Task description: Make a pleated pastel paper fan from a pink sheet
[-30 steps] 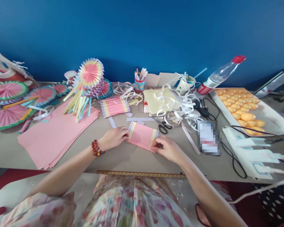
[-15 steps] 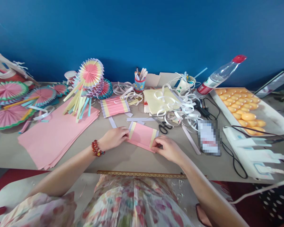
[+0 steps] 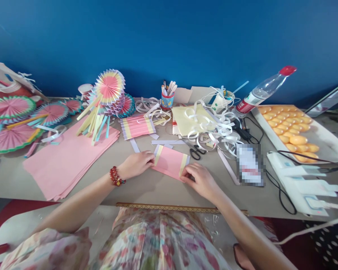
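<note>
Pink sheet with yellow edge bands (image 3: pixel 171 163) on desk (image 3: pixel 152 193), just left of scissors (image 3: pixel 196 150). Left hand (image 3: pixel 139 163) pinches left end, right hand (image 3: pixel 200 180) nearside right corner, fingers grasping paper; opposed grips presumably keep it flat. Pleated striped paper (image 3: pixel 138 127) farther left of scissors, seemingly leaving hands room.

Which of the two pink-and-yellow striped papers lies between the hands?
The nearer, flatter sheet, with left hand and right hand at its edges; the pleated sheet lies farther back, untouched.
</note>
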`<state>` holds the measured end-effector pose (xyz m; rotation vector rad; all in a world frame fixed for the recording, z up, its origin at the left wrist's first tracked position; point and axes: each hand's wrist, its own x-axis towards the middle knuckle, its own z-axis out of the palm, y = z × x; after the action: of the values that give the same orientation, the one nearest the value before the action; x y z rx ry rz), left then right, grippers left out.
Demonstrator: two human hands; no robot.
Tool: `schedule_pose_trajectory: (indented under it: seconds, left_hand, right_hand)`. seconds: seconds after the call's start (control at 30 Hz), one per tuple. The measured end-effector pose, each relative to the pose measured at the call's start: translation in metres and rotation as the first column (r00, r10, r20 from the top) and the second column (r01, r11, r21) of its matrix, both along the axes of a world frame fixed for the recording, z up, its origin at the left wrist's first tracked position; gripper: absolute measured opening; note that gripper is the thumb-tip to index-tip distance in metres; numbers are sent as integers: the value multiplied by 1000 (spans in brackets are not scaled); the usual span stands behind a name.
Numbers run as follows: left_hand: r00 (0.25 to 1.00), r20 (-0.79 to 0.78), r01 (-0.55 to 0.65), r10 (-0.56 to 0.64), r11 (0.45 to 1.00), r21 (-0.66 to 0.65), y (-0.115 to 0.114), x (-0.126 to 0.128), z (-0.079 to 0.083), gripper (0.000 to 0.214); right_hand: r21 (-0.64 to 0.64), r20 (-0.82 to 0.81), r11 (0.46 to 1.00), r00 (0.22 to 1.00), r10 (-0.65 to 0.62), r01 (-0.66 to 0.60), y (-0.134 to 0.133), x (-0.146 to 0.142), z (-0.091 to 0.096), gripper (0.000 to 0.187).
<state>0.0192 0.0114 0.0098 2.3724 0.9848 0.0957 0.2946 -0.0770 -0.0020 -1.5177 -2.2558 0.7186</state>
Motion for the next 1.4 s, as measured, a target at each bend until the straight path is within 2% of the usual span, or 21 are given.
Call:
schedule_pose_trajectory:
  seconds: [0.13, 0.23, 0.37, 0.47, 0.53, 0.6, 0.67, 0.7, 0.77, 0.87, 1.03, 1.2, 1.3, 1.4]
  left_hand:
    - [999, 15, -36, 36, 999, 15, -2, -1, 0, 13]
    - [996, 43, -79, 78, 997, 23, -5, -4, -5, 13]
    - [989, 83, -125, 119, 990, 64, -10, -10, -13, 13]
    - [991, 59, -131, 122, 973, 190, -22, -5, -8, 17]
    - [997, 11, -77, 77, 946, 316, -35, 3, -2, 26]
    - [995, -47, 104, -93, 920, 377, -49, 13, 0, 40]
    - [964, -90, 266, -251, 889, 372, -62, 20, -5, 64]
    - [958, -98, 288, -271, 886, 365, -67, 22, -9, 79]
    - [955, -102, 298, -280, 890, 345, -71, 21, -17, 93]
    - [956, -86, 295, -282, 901, 319, -70, 15, -24, 99]
    - [957, -58, 289, -285, 915, 281, -67, 13, -21, 99]
    - [957, -60, 290, -285, 911, 295, -67, 13, -18, 99]
    - [964, -46, 263, -262, 915, 307, -65, 9, -18, 96]
    - [980, -82, 198, -180, 924, 327, -65, 5, -21, 96]
  right_hand:
    - [129, 93, 992, 996, -16, 4, -13, -1, -11, 15]
    - [218, 176, 976, 984, -18, -21, -18, -2, -14, 16]
    - [314, 276, 940, 960, 48, -138, -19, -2, -15, 40]
    - [319, 335, 924, 937, 99, -212, -18, -2, -12, 48]
    - [319, 364, 918, 925, 112, -237, -17, -2, -10, 48]
    - [321, 391, 913, 913, 114, -251, -17, -3, -9, 47]
    - [313, 415, 913, 903, 115, -260, -16, -5, -8, 42]
    - [308, 423, 915, 899, 115, -261, -15, -6, -8, 40]
    - [307, 429, 915, 896, 111, -260, -14, -6, -8, 39]
    - [330, 419, 911, 903, 94, -248, -16, -5, -8, 43]
    - [336, 360, 921, 931, 66, -195, -33, 0, -7, 53]
    - [287, 326, 948, 945, 38, -137, -49, 1, -4, 45]
    - [274, 373, 947, 926, 55, -167, -51, 3, -7, 50]
    - [269, 411, 937, 906, 99, -224, -52, 9, -12, 56]
